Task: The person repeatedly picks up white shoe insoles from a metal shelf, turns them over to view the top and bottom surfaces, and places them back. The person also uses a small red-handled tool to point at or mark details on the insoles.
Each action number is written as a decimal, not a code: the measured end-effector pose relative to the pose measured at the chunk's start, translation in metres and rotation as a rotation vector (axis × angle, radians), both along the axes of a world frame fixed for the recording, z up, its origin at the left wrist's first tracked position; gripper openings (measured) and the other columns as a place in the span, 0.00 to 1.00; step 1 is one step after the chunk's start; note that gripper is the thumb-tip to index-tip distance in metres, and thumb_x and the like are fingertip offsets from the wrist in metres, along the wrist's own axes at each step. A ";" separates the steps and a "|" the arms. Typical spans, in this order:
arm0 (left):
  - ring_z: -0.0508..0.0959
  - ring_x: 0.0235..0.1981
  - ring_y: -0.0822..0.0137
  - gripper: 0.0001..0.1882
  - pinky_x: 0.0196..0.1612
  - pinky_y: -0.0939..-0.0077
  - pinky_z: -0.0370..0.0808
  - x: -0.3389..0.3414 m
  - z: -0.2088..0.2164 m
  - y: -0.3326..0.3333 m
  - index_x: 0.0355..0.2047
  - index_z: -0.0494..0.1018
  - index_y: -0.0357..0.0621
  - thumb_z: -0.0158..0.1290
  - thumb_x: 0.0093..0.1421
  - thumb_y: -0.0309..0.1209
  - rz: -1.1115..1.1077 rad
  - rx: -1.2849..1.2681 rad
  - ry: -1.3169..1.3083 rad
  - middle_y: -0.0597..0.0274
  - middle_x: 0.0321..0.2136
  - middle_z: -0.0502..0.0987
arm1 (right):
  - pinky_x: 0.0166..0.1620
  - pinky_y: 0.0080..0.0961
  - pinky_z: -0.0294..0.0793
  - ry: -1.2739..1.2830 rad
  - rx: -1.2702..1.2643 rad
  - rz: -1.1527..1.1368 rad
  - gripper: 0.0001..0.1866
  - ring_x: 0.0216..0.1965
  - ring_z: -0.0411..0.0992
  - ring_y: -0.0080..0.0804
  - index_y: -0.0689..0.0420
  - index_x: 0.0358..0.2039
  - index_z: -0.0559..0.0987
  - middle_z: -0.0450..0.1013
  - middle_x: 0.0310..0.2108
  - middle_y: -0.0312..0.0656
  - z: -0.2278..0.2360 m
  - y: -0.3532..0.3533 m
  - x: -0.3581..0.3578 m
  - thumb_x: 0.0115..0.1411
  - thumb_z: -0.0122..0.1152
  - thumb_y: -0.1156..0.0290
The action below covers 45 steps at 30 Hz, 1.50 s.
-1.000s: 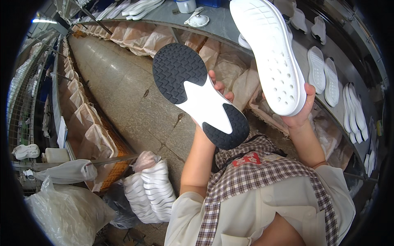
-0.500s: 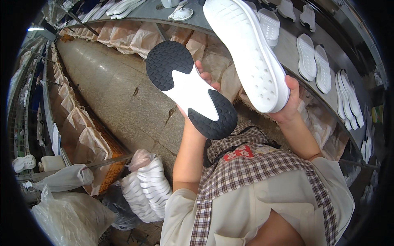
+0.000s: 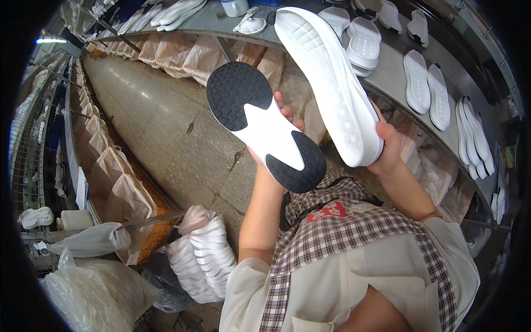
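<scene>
My left hand (image 3: 286, 110) is closed round a shoe sole (image 3: 265, 125) with a white middle and black patterned treads at both ends. Its underside faces me, and most of the hand is hidden behind it. Closed on the heel end of a second, white shoe sole (image 3: 330, 83) is my right hand (image 3: 385, 145). That sole stands tilted, showing its thick side wall and hollowed inner face. The two soles are held side by side, apart from each other, above the floor.
A grey bench (image 3: 448, 88) curves along the far and right side, bearing several white soles (image 3: 416, 82), a mug (image 3: 235, 7) and a lidded dish (image 3: 251, 24). Bagged white soles (image 3: 204, 257) and a clear plastic bag (image 3: 99, 290) lie at lower left, beside an orange crate (image 3: 152, 238).
The white sole in my right hand has turned, so more of its side wall shows. My left hand's sole sits slightly lower and farther right in view. Both hands keep their hold.
</scene>
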State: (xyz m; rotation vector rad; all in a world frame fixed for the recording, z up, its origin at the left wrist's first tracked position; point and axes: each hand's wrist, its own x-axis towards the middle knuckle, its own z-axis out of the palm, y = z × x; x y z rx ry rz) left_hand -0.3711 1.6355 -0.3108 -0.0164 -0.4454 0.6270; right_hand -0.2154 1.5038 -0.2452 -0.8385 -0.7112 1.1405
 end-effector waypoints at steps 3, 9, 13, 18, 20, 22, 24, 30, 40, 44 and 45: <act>0.69 0.49 0.54 0.30 0.47 0.51 0.71 0.003 0.001 0.000 0.57 0.60 0.50 0.41 0.60 0.53 0.150 -0.044 0.089 0.54 0.55 0.64 | 0.57 0.30 0.61 -0.091 0.007 0.004 0.46 0.57 0.60 0.38 0.64 0.62 0.51 0.57 0.58 0.50 0.000 -0.003 -0.002 0.50 0.55 0.52; 0.67 0.54 0.50 0.32 0.49 0.49 0.70 0.007 -0.009 -0.002 0.58 0.59 0.48 0.38 0.60 0.55 0.231 -0.118 0.311 0.52 0.56 0.64 | 0.62 0.36 0.49 -0.663 0.025 0.031 0.46 0.62 0.52 0.44 0.61 0.61 0.58 0.50 0.61 0.55 0.000 -0.002 -0.005 0.45 0.62 0.49; 0.65 0.56 0.47 0.38 0.57 0.51 0.64 0.017 -0.021 -0.004 0.61 0.54 0.46 0.37 0.58 0.59 0.267 0.159 0.477 0.48 0.57 0.61 | 0.61 0.44 0.53 -1.378 0.025 0.068 0.42 0.61 0.49 0.56 0.48 0.60 0.63 0.45 0.62 0.57 0.004 -0.005 -0.020 0.44 0.67 0.52; 0.67 0.53 0.48 0.40 0.56 0.52 0.65 0.023 -0.046 -0.008 0.59 0.56 0.44 0.39 0.55 0.60 0.241 0.190 0.434 0.47 0.54 0.64 | 0.61 0.44 0.51 -1.469 0.059 -0.095 0.38 0.59 0.52 0.55 0.49 0.55 0.68 0.48 0.61 0.55 0.008 -0.009 -0.020 0.42 0.68 0.53; 0.67 0.53 0.48 0.42 0.57 0.54 0.65 0.029 -0.058 -0.005 0.59 0.56 0.43 0.39 0.54 0.62 0.155 0.148 0.381 0.47 0.55 0.64 | 0.59 0.41 0.55 -1.404 0.051 -0.122 0.36 0.57 0.55 0.49 0.56 0.53 0.68 0.55 0.57 0.50 0.008 -0.011 -0.015 0.44 0.67 0.56; 0.67 0.54 0.50 0.47 0.58 0.56 0.64 0.035 -0.069 -0.004 0.60 0.54 0.42 0.39 0.51 0.66 0.192 0.298 0.519 0.47 0.55 0.63 | 0.58 0.38 0.57 -1.401 0.052 -0.152 0.35 0.56 0.56 0.45 0.61 0.52 0.67 0.60 0.54 0.47 0.006 -0.014 -0.011 0.46 0.66 0.58; 0.66 0.55 0.51 0.47 0.59 0.57 0.64 0.045 -0.076 -0.005 0.59 0.54 0.41 0.37 0.50 0.67 0.144 0.375 0.470 0.48 0.55 0.63 | 0.59 0.39 0.56 -1.374 0.032 -0.208 0.38 0.56 0.56 0.45 0.65 0.53 0.63 0.59 0.54 0.48 0.003 -0.018 -0.009 0.46 0.65 0.56; 0.71 0.49 0.54 0.23 0.52 0.62 0.70 0.064 -0.056 -0.030 0.55 0.59 0.34 0.32 0.65 0.37 0.565 0.438 0.937 0.48 0.50 0.68 | 0.56 0.51 0.54 -1.592 -0.076 -0.341 0.57 0.56 0.53 0.56 0.72 0.58 0.53 0.52 0.57 0.59 -0.006 -0.018 -0.013 0.38 0.69 0.46; 0.66 0.53 0.58 0.50 0.56 0.65 0.65 -0.024 -0.035 0.007 0.57 0.55 0.34 0.60 0.43 0.56 0.494 0.694 0.989 0.53 0.52 0.65 | 0.57 0.40 0.58 -1.575 0.044 -0.154 0.47 0.55 0.56 0.48 0.65 0.58 0.57 0.57 0.54 0.51 -0.018 0.039 -0.053 0.42 0.68 0.58; 0.71 0.49 0.55 0.36 0.53 0.64 0.68 -0.090 -0.038 0.026 0.53 0.59 0.32 0.57 0.46 0.36 0.486 0.379 1.055 0.48 0.48 0.68 | 0.56 0.39 0.60 -1.497 0.177 0.046 0.47 0.55 0.56 0.46 0.64 0.59 0.56 0.57 0.55 0.51 -0.020 0.079 -0.098 0.45 0.67 0.53; 0.70 0.50 0.52 0.37 0.54 0.62 0.68 -0.105 -0.038 0.029 0.54 0.59 0.31 0.55 0.47 0.40 0.515 0.350 1.074 0.45 0.49 0.68 | 0.56 0.39 0.60 -1.463 0.220 0.103 0.46 0.55 0.56 0.46 0.64 0.59 0.57 0.57 0.55 0.51 -0.019 0.090 -0.109 0.46 0.66 0.52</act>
